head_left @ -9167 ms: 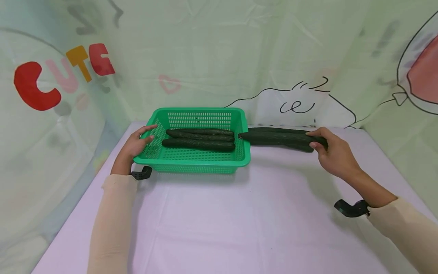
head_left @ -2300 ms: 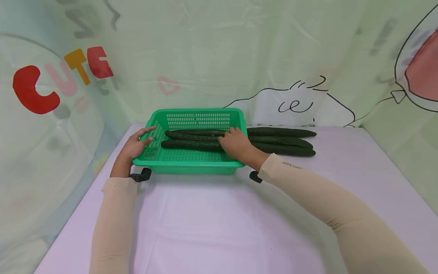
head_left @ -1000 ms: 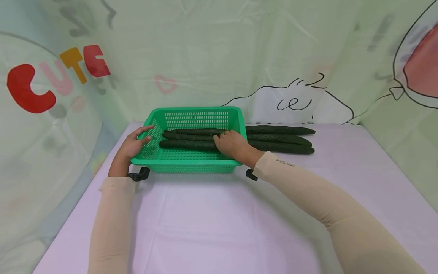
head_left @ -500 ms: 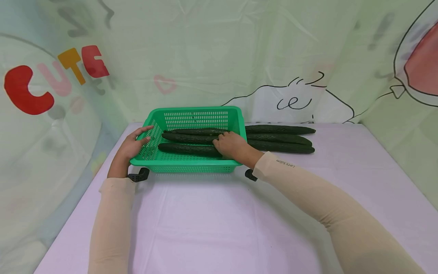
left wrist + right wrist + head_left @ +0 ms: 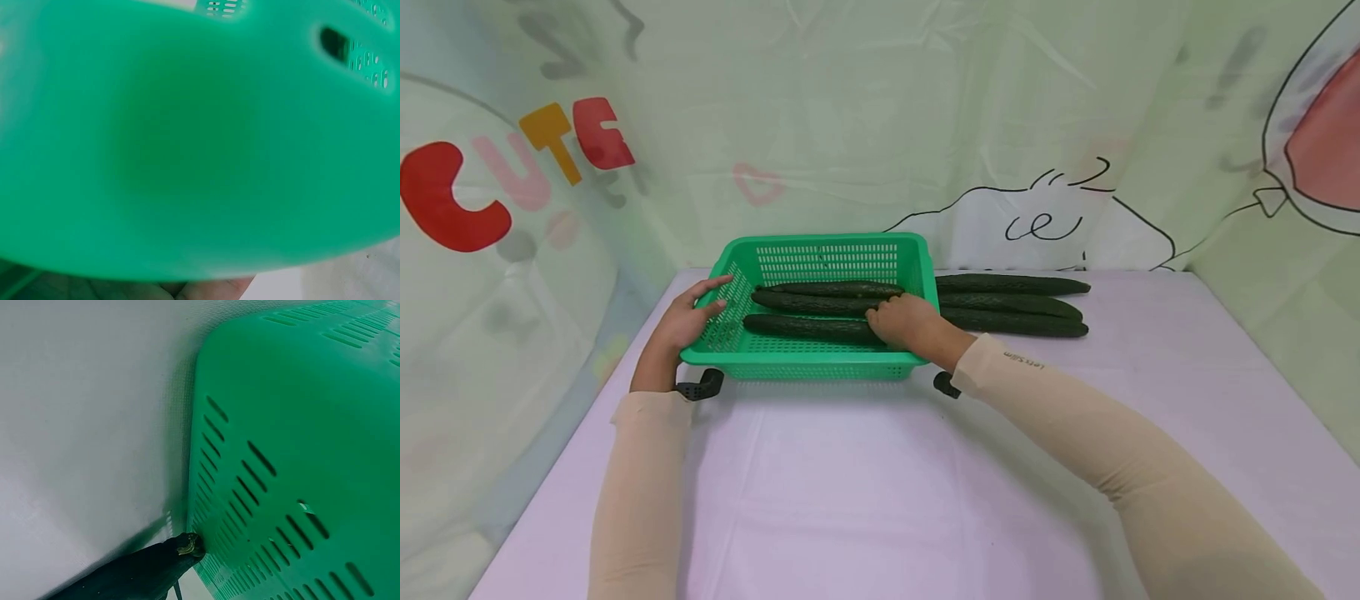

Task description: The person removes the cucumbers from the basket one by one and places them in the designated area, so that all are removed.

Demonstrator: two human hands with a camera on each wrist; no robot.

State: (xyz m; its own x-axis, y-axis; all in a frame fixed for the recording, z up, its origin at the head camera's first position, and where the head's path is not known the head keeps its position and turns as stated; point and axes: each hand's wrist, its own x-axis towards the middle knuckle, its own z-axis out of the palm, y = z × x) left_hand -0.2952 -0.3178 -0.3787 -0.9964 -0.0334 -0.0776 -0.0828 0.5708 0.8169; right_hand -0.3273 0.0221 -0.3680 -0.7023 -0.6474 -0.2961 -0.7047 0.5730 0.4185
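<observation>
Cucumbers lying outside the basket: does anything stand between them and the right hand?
Yes, the green plastic basket's right end wall. The right hand is inside the basket; the three visible outer cucumbers lie just beyond that wall. Nothing visible lies on top of them.

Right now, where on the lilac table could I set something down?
In front of the green slotted plastic basket, between the beige-sleeved arms, and right of the long dark-green cucumbers outside it. Crowded: inside the basket, with more cucumbers and the right hand.
</observation>
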